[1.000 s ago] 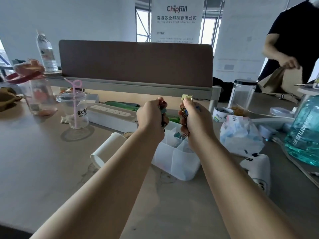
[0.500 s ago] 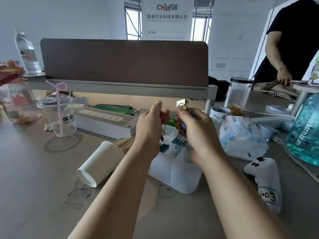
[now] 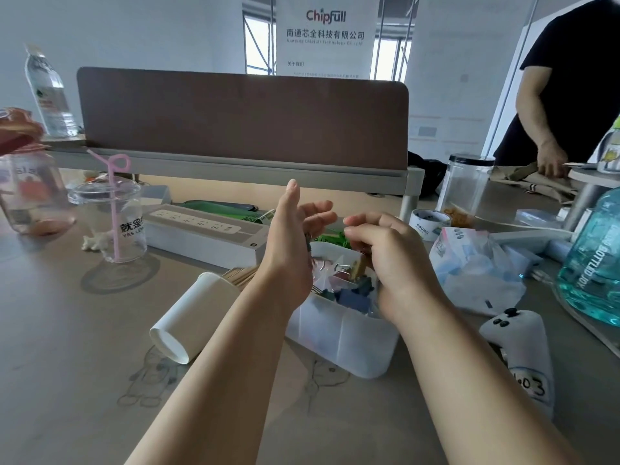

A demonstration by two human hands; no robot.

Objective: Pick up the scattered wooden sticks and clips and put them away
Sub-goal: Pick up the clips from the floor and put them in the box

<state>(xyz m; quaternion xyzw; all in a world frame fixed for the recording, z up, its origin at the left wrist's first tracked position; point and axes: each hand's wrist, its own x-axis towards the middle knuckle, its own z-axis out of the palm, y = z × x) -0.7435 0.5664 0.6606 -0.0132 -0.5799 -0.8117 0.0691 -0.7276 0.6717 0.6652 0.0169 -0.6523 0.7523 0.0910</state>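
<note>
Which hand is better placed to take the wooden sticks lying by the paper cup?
Left. The left hand is open and next to the wooden sticks; the right hand is curled over the divided box, farther away.

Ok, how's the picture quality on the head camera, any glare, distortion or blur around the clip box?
Head view: windows behind washed out bright; wide-angle bending bows the brown divider and stretches the blue jug at the edge; soft light, faint shadow by the clear cup; clips in the box slightly soft.
</note>
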